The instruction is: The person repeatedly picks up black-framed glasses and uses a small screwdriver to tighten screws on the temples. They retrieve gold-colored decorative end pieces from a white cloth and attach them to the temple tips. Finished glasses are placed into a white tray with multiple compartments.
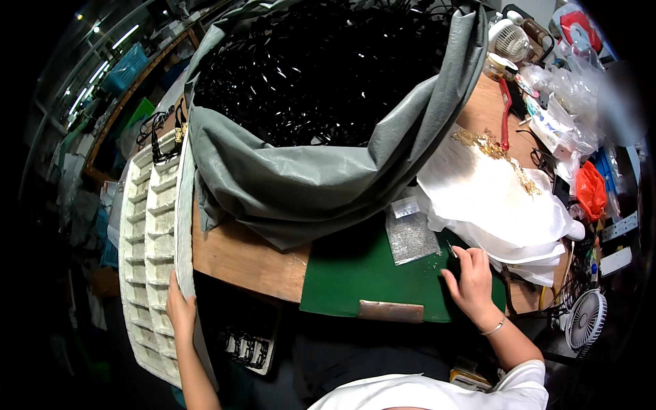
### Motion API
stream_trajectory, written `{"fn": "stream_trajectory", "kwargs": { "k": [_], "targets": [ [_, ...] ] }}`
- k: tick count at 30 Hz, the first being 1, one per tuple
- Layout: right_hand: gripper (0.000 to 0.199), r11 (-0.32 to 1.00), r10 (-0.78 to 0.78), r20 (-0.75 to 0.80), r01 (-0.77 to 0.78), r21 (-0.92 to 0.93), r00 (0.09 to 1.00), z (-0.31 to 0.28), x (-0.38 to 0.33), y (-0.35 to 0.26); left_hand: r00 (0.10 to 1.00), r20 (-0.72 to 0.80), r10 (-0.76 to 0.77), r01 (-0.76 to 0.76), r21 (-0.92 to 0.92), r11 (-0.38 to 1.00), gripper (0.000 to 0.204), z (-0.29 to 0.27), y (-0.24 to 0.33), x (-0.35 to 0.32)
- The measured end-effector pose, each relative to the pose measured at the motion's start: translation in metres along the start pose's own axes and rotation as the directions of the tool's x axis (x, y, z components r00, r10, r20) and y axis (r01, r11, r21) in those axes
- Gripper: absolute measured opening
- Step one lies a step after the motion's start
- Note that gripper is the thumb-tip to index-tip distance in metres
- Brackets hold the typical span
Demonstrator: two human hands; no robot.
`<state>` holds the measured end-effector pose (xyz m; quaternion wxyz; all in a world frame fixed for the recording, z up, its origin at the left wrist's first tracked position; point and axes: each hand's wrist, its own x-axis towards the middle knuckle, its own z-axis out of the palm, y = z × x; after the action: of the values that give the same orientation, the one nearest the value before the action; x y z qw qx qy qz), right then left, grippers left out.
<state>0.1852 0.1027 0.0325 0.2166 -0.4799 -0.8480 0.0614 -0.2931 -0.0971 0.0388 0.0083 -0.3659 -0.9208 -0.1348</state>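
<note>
At the left, my left hand (181, 313) is closed on the near side wall of a white compartment tray (183, 225), which stands tilted beside the table. Its cells look mostly bare, with some black looped pieces (164, 149) at its far end. Over the green mat (335, 277), my right hand (471, 281) pinches a thin dark pointed tool (451, 250); its exact kind is too small to tell. Small clear bits (432, 266) lie on the mat just left of those fingers, next to a flat clear packet (412, 239) with a white label.
A big grey cloth bag (287, 171), heaped with glossy black pieces (328, 75), fills the table's far middle. White sheets (492, 198) bearing gold-coloured pieces (502, 152) lie to the right. Beyond are red-handled pliers (506, 113), plastic bags and a small fan (586, 318).
</note>
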Motion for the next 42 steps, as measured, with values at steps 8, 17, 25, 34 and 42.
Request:
{"fn": "stream_trajectory", "kwargs": {
  "k": [8, 17, 25, 34, 42],
  "targets": [
    [0.038, 0.989, 0.065, 0.01, -0.066, 0.131, 0.998, 0.004, -0.011, 0.043, 0.737, -0.191, 0.648, -0.563, -0.703, 0.434, 0.043, -0.02, 0.29, 0.017],
    [0.018, -0.452, 0.025, 0.684, -0.602, 0.658, 0.729, -0.033, -0.013, 0.041, 0.889, 0.157, 0.431, -0.015, -0.929, 0.371, 0.037, 0.109, 0.433, 0.139],
    [0.021, 0.457, 0.239, 0.67, -0.691, 0.561, 0.702, -0.067, 0.065, 0.051, 0.837, -0.467, 0.285, -0.484, -0.875, -0.01, 0.022, 0.045, 0.416, 0.128],
    [0.018, 0.985, 0.045, 0.094, -0.028, -0.173, 0.995, 0.015, 0.222, 0.198, 0.828, -0.399, 0.394, -0.454, -0.89, 0.051, 0.047, -0.054, 0.313, -0.003],
    [0.019, 0.951, 0.099, 0.129, -0.055, -0.305, 0.987, 0.04, 0.216, 0.159, 0.94, -0.084, 0.33, -0.128, -0.985, 0.113, 0.035, -0.046, 0.23, -0.045]
  ]
}}
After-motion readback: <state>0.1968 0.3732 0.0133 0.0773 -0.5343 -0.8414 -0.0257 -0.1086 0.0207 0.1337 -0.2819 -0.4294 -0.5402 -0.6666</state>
